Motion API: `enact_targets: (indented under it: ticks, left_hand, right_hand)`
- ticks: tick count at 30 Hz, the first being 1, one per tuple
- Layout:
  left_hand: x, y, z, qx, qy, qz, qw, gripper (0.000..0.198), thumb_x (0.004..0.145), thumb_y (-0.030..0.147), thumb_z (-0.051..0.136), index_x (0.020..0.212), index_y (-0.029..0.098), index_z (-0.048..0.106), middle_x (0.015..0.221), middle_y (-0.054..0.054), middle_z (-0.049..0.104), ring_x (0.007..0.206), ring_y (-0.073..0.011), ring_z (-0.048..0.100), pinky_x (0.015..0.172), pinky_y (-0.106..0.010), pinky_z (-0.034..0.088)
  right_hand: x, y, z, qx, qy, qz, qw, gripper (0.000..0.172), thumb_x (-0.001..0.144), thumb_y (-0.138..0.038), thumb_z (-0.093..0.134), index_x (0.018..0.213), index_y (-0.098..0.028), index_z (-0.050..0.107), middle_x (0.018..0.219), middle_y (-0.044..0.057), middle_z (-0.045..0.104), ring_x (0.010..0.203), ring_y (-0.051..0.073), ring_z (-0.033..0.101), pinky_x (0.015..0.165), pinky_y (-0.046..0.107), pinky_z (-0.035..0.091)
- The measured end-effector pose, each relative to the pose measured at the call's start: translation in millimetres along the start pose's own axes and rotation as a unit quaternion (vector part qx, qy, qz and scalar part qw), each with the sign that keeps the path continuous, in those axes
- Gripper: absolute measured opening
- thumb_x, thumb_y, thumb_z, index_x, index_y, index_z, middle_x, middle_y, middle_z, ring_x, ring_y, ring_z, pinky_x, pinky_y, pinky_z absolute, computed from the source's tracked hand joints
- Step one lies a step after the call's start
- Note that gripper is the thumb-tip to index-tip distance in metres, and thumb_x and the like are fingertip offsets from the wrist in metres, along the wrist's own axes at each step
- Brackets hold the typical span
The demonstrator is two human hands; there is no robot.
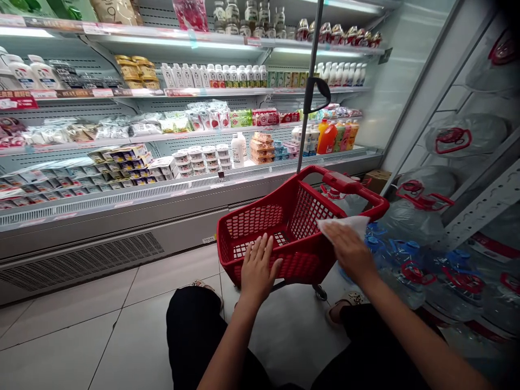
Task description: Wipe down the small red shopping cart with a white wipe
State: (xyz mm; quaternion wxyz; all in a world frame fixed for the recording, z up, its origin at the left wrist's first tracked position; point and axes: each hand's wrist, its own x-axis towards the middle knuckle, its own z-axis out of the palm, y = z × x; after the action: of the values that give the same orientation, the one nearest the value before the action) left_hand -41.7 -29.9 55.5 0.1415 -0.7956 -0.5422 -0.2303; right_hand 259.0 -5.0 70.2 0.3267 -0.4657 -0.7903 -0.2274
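Observation:
A small red shopping cart basket (pixel 260 216) on wheels stands on the tiled floor in front of me. My left hand (pixel 257 269) lies flat on its near rim, fingers spread and holding nothing. My right hand (pixel 348 249) presses a white cloth (pixel 350 222) against the basket's right side, fingers laid over the cloth. The basket's red handle (pixel 345 184) points away to the right. My knees in dark trousers show at the bottom.
An open refrigerated display case (pixel 162 162) with dairy cups, bottles and packs runs along the left and back. Stacked large water jugs (pixel 430 260) crowd the right. A grey pole (pixel 311 86) rises behind the basket. A cardboard box (pixel 376 179) sits in the corner.

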Motion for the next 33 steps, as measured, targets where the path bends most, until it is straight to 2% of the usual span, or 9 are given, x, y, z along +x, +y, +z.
enact_targets:
  ticks: [3,6,10,14,16,19,26,28,33]
  left_hand:
    - [2,20,7.6,-0.016,0.003,0.035,0.999,0.069,0.107,0.049,0.045,0.168,0.027,0.021,0.170,0.000,0.033,0.158,-0.0240,0.032,0.131,-0.049,0.027]
    - [2,26,10.7,-0.032,-0.002,0.048,0.998,0.069,0.108,0.050,0.042,0.169,0.027,0.019,0.170,0.001,0.033,0.157,-0.0217,0.033,0.130,-0.047,0.029]
    - [-3,12,4.9,-0.041,-0.006,0.055,0.998,0.066,0.109,0.048,0.042,0.169,0.030,0.019,0.169,0.003,0.036,0.155,-0.0209,0.038,0.128,-0.043,0.031]
    - [-5,2,-0.2,-0.046,-0.005,0.042,0.998,0.063,0.110,0.047,0.040,0.168,0.033,0.020,0.168,0.005,0.038,0.152,-0.0211,0.042,0.128,-0.044,0.032]
    - [-4,5,1.3,-0.049,0.001,0.032,0.998,0.063,0.110,0.047,0.041,0.168,0.033,0.021,0.168,0.004,0.039,0.152,-0.0220,0.043,0.127,-0.044,0.032]
    - [-3,16,6.9,-0.051,0.014,0.021,0.998,0.066,0.109,0.048,0.043,0.168,0.030,0.021,0.168,0.001,0.039,0.152,-0.0241,0.043,0.127,-0.045,0.033]
    - [-5,22,6.1,-0.046,0.000,0.059,0.997,0.071,0.108,0.053,0.044,0.167,0.020,0.024,0.171,-0.004,0.033,0.154,-0.0236,0.040,0.126,-0.043,0.038]
    - [-9,8,-0.2,-0.038,0.000,0.054,0.998,0.070,0.107,0.052,0.045,0.167,0.022,0.026,0.170,-0.004,0.034,0.153,-0.0242,0.042,0.125,-0.043,0.040]
    - [-27,-40,-10.7,-0.013,0.005,-0.007,1.000,0.059,0.110,0.041,0.042,0.166,0.027,0.030,0.166,-0.005,0.043,0.148,-0.0245,0.049,0.122,-0.045,0.044]
  right_hand:
    - [-2,-53,22,0.045,-0.026,-0.044,0.998,0.075,0.100,-0.006,0.037,0.169,-0.025,0.017,0.161,0.005,0.050,0.150,0.023,0.046,0.127,0.047,0.037]
    - [-4,-76,30,0.070,-0.053,-0.069,0.994,0.074,0.101,-0.009,0.038,0.169,-0.026,0.016,0.163,0.005,0.047,0.151,0.024,0.044,0.127,0.048,0.038]
    - [-10,-34,10,0.056,-0.056,-0.085,0.993,0.076,0.099,-0.004,0.033,0.168,-0.031,0.019,0.164,0.001,0.045,0.150,0.021,0.045,0.128,0.046,0.034]
    - [-18,38,-25,-0.022,-0.021,-0.016,0.999,0.074,0.099,-0.005,0.034,0.168,-0.031,0.023,0.166,0.002,0.042,0.151,0.023,0.043,0.130,0.050,0.028]
    - [-17,56,-34,-0.042,-0.008,0.020,0.999,0.073,0.099,-0.008,0.036,0.168,-0.030,0.024,0.166,0.002,0.042,0.153,0.025,0.040,0.130,0.051,0.027]
    - [-11,45,-22,-0.041,0.009,0.048,0.998,0.073,0.099,-0.009,0.037,0.168,-0.028,0.022,0.165,0.004,0.044,0.153,0.025,0.040,0.130,0.052,0.028]
    - [3,-61,36,0.063,-0.060,-0.067,0.994,0.077,0.098,-0.007,0.035,0.170,-0.027,0.015,0.163,0.003,0.047,0.151,0.022,0.044,0.128,0.047,0.034]
    - [2,-54,33,0.068,-0.061,-0.084,0.992,0.076,0.099,-0.008,0.035,0.169,-0.028,0.015,0.164,0.002,0.046,0.151,0.021,0.044,0.128,0.047,0.034]
    - [-1,21,9,0.014,-0.036,-0.009,0.999,0.074,0.100,-0.007,0.032,0.169,-0.030,0.019,0.165,0.003,0.044,0.154,0.022,0.037,0.129,0.050,0.030]
